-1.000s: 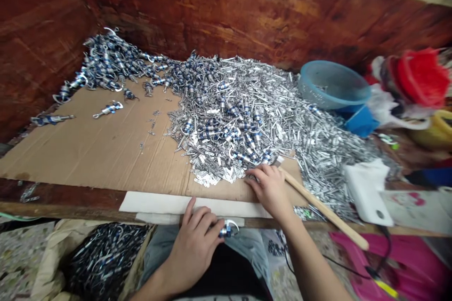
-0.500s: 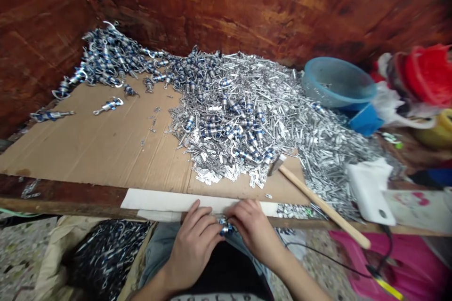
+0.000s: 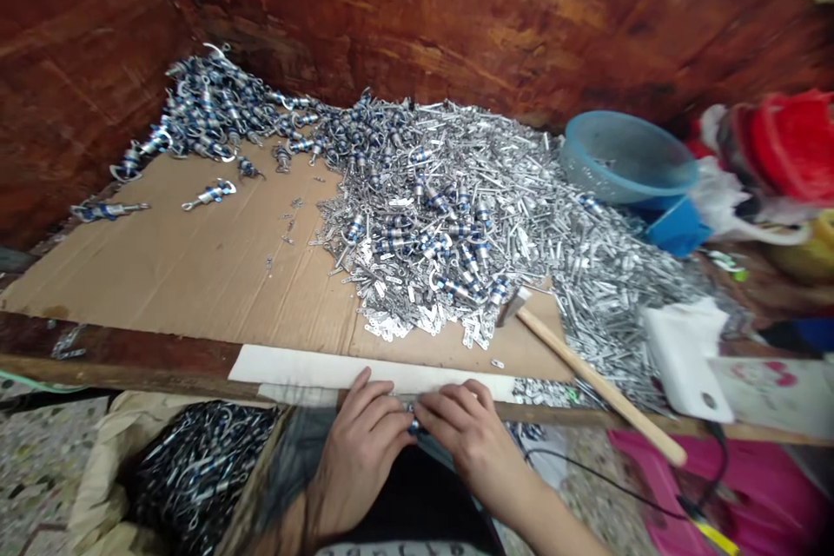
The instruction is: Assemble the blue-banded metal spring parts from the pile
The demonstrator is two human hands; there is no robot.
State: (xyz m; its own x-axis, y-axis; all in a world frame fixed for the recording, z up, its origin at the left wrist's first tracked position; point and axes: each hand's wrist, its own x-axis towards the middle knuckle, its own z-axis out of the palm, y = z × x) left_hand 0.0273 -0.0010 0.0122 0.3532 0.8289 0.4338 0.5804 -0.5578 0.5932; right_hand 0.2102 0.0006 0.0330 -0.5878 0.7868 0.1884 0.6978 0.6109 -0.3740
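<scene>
My left hand [image 3: 368, 443] and my right hand [image 3: 466, 430] meet at the table's front edge, fingers curled and closed. Between their fingertips is a small blue-and-silver metal fitting [image 3: 413, 424], mostly covered by the fingers. Just beyond the hands a white strip [image 3: 293, 365] lies along the edge. Farther back rises a heap of loose silver metal pieces [image 3: 521, 182], with more blue-and-silver fittings [image 3: 449, 230] lying on top. A hammer [image 3: 599, 373] with a wooden handle rests to the right of my right hand, its head against the heap.
Cardboard [image 3: 215, 269] covers the tabletop. More fittings are piled at the back left [image 3: 208, 109]. A clear blue bowl [image 3: 629, 161] and a white device [image 3: 687, 365] with a cable stand at right. Below left is a sack [image 3: 110, 486] of metal parts; a pink plastic object [image 3: 736, 486] is below right.
My right hand's fingers have closed farther over the fitting, so less of it shows. The whole view has shifted slightly; the things on the table lie as before.
</scene>
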